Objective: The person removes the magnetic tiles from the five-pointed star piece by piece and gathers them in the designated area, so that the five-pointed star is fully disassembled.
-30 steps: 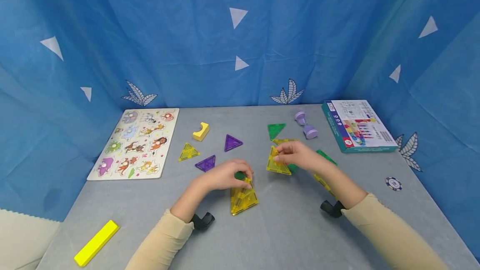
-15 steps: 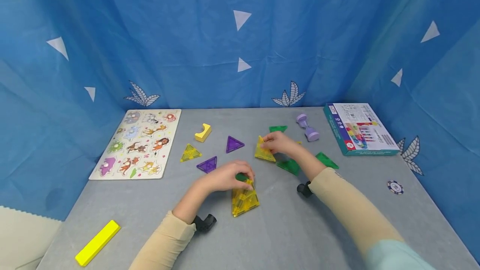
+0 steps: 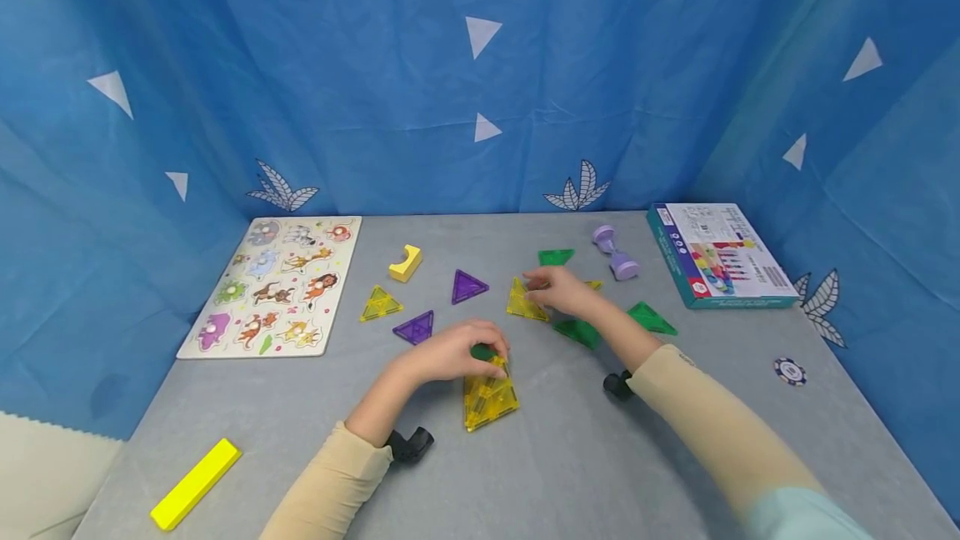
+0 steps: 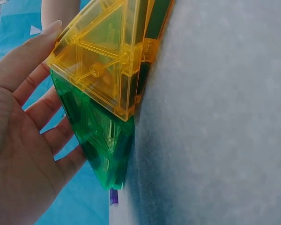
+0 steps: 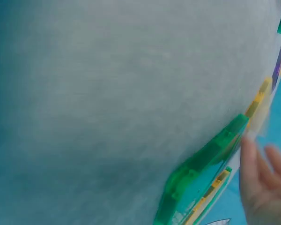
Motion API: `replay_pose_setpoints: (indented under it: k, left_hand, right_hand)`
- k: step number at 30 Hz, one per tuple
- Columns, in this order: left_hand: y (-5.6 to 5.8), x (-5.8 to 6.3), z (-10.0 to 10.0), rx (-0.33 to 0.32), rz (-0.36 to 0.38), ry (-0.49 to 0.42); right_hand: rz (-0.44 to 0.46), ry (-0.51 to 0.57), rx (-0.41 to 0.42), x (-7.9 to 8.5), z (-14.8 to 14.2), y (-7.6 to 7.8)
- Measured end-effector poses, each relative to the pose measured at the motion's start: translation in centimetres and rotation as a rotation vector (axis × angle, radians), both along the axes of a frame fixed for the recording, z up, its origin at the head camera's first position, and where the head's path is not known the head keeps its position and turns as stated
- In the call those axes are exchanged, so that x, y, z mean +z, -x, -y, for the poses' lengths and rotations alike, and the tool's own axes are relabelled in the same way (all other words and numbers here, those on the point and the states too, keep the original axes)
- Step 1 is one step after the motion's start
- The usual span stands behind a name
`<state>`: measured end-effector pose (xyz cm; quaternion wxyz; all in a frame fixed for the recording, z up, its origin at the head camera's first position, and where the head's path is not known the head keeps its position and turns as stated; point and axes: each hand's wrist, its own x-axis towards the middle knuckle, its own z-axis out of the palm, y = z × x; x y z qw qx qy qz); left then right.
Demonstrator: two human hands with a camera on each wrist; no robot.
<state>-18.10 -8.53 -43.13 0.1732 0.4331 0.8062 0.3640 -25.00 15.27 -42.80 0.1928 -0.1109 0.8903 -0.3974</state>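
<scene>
My left hand point(image 3: 450, 352) holds a small pyramid-like build of magnetic tiles near the middle of the table. Its yellow triangle tiles point(image 3: 491, 405) face the front, and a green tile point(image 4: 96, 131) joins them at the side. In the left wrist view the thumb lies on the yellow tiles' edge and the other fingers reach behind the green one. My right hand point(image 3: 561, 290) is over a loose yellow triangle tile point(image 3: 522, 303) on the table, fingertips right at its edge. In the right wrist view the fingers point(image 5: 250, 164) are loosely extended, slightly blurred.
Green triangle tiles point(image 3: 651, 318) lie around the right forearm, and purple triangle tiles point(image 3: 468, 287) lie further left. An animal puzzle board point(image 3: 337, 290) is at back left. A lilac hourglass-shaped toy point(image 3: 615, 252) and a box point(image 3: 731, 252) stand at back right. A yellow bar point(image 3: 197, 484) lies front left.
My right hand has carried the yellow triangle tile left and back and lowered it flat onto the table, its fingers loosening. The left hand keeps its hold on the build.
</scene>
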Motion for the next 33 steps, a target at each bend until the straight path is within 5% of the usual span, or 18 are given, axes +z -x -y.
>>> replay_pose_setpoints:
  k: [5,8,14,19,33]
  left_hand:
    - [0.0,0.0,0.0,0.009,-0.003,0.015]
    - [-0.1,0.0,-0.1,0.010,-0.005,0.017]
    - [0.1,0.1,-0.1,0.008,-0.004,0.004]
    - [0.0,0.1,0.0,0.006,-0.003,-0.004]
    - [-0.1,0.1,0.0,0.015,-0.046,-0.003]
  right_hand:
    - [-0.155,-0.006,0.000,0.9,-0.3,-2.9]
    - [-0.172,0.022,0.086,1.1,-0.5,-5.5]
    - [0.189,0.240,0.259,0.3,-0.5,-8.7]
    - [0.342,0.335,0.249,-0.5,0.8,-9.7]
    - [0.310,0.330,0.284,-1.6,2.6,-9.9]
